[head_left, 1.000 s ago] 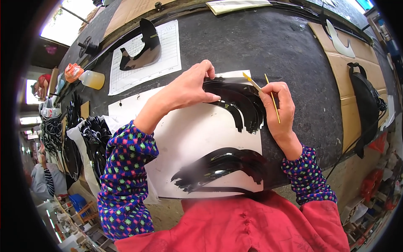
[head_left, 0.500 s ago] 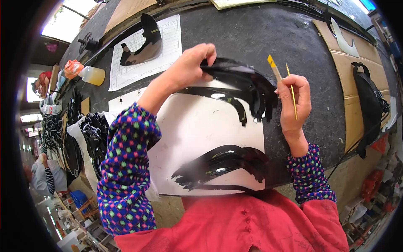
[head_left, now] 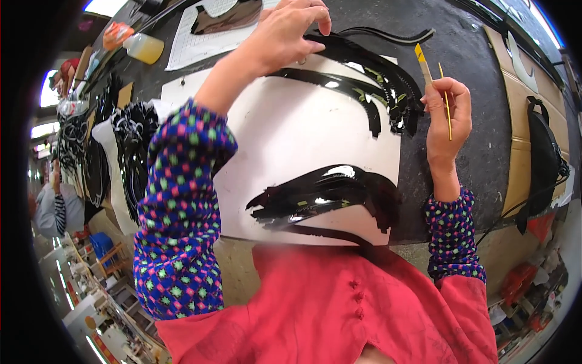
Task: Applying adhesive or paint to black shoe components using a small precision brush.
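Observation:
My left hand (head_left: 292,36) is over the far edge of the white board (head_left: 273,145), its thumb and index finger apart with a gap between them. Just beneath and beside it fans a group of glossy black curved strips (head_left: 351,57). One separate black strip (head_left: 391,35) lies on the dark table beyond them. My right hand (head_left: 448,115) is closed around a flat tan tool with a yellow end (head_left: 421,57) and a thin yellow stick (head_left: 447,109), both pointing away from me. Nearest me on the board is a second fan of glossy black strips (head_left: 327,194).
Printed paper (head_left: 182,45) with a dark translucent curved piece (head_left: 227,17) lies far left, near a bottle of yellow liquid (head_left: 144,48). Bundles of black strips (head_left: 130,158) sit at left. Cardboard (head_left: 506,79) at right bears a black curved piece (head_left: 541,145).
The view has shifted, so the board sits higher in the picture. My left fingers have parted from the far strips, and a separate strip now shows beyond them. My right hand keeps its hold.

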A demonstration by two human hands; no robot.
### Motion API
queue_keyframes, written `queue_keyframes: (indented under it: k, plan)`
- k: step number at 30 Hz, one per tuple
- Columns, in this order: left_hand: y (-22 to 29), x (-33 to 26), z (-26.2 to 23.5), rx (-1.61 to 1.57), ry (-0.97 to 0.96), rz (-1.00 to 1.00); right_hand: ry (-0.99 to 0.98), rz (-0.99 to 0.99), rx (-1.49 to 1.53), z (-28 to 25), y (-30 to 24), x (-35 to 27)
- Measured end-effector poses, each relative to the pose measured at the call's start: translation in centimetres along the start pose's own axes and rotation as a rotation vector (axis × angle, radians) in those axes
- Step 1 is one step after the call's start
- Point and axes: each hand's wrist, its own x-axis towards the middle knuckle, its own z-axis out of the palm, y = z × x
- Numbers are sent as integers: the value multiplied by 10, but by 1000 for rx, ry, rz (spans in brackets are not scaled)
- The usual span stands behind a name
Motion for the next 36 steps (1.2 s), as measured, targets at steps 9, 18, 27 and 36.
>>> queue_keyframes:
  k: [9,18,27,36]
  plan:
    - [165,-177,-27,-299,-31,-453,-387,18,154,10,-50,-37]
    - [192,-203,22,-125,247,-469,-646,-336,-192,32,-42,-74]
    - [183,-200,27,217,298,-316,-496,-447,-426,35,-32,-70]
    - [183,-202,24,-154,274,-376,-430,-531,-376,33,-31,-66]
